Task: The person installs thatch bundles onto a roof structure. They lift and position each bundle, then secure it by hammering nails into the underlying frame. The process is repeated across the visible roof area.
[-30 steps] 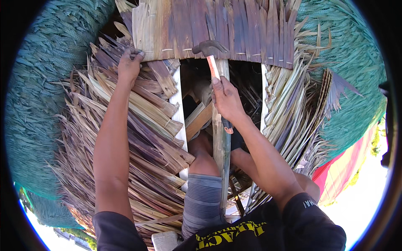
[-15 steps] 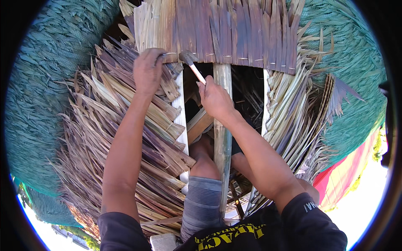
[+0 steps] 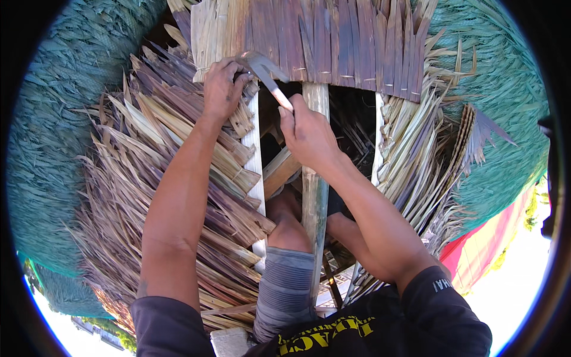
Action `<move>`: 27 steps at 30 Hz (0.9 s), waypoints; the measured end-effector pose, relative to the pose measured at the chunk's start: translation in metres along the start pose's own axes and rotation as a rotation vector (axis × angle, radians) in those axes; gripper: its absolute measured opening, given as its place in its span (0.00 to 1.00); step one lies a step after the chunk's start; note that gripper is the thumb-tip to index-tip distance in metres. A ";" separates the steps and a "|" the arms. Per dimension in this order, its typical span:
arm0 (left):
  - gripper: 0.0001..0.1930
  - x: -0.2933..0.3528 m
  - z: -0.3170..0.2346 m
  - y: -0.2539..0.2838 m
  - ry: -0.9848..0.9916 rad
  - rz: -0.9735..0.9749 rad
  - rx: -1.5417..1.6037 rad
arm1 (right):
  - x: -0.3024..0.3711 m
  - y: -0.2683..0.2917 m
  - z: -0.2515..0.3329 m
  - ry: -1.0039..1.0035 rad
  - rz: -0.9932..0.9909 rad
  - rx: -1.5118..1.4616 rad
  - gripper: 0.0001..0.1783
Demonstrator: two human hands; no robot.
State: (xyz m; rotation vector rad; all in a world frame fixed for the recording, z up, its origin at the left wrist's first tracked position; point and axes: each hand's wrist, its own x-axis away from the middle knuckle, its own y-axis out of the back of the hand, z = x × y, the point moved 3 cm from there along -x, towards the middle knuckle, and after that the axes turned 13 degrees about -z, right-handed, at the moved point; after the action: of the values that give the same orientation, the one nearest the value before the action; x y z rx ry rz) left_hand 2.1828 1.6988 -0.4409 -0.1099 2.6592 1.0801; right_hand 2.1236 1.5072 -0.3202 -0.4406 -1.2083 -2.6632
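My right hand [image 3: 310, 132] grips a claw hammer [image 3: 265, 71] by its pale handle. The hammer's metal head lies close to the fingers of my left hand [image 3: 222, 88]. Pinched in those fingertips, at the lower left corner of a panel of brown dried palm leaves [image 3: 321, 44], is what looks like a small nail [image 3: 247, 73], mostly hidden. Stitches run along the panel's lower edge. Below it a bamboo pole [image 3: 314, 202] runs down through a dark opening toward me.
White strips [image 3: 254, 160] edge the opening, with layered palm thatch [image 3: 172, 172] to the left and more thatch [image 3: 407, 160] to the right. Green netting [image 3: 65, 119] covers thatch on both sides. My leg [image 3: 287, 273] goes into the opening. A pink sheet [image 3: 482, 253] hangs at right.
The hammer has risen and turned, so its claw now shows beside my left hand. My left hand has shifted slightly up and to the right, fingers still pinched.
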 end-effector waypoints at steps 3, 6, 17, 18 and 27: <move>0.09 0.001 0.000 -0.001 -0.011 -0.007 0.021 | -0.002 -0.009 -0.006 -0.018 0.022 0.045 0.15; 0.09 0.001 0.002 0.000 -0.014 -0.001 0.045 | -0.003 -0.011 -0.007 0.045 -0.056 -0.026 0.15; 0.32 -0.005 0.009 -0.002 0.236 0.060 0.227 | -0.009 -0.020 -0.002 -0.040 -0.022 0.094 0.16; 0.33 -0.005 0.007 -0.001 0.172 0.034 0.251 | -0.012 -0.018 0.000 -0.010 -0.073 0.073 0.15; 0.35 -0.004 0.012 -0.002 0.128 0.022 0.200 | -0.007 -0.021 -0.002 0.056 -0.053 0.111 0.15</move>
State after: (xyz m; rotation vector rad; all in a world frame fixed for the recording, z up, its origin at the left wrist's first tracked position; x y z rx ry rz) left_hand 2.1900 1.7057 -0.4494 -0.1140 2.8723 0.8323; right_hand 2.1239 1.5195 -0.3390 -0.3182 -1.3604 -2.6167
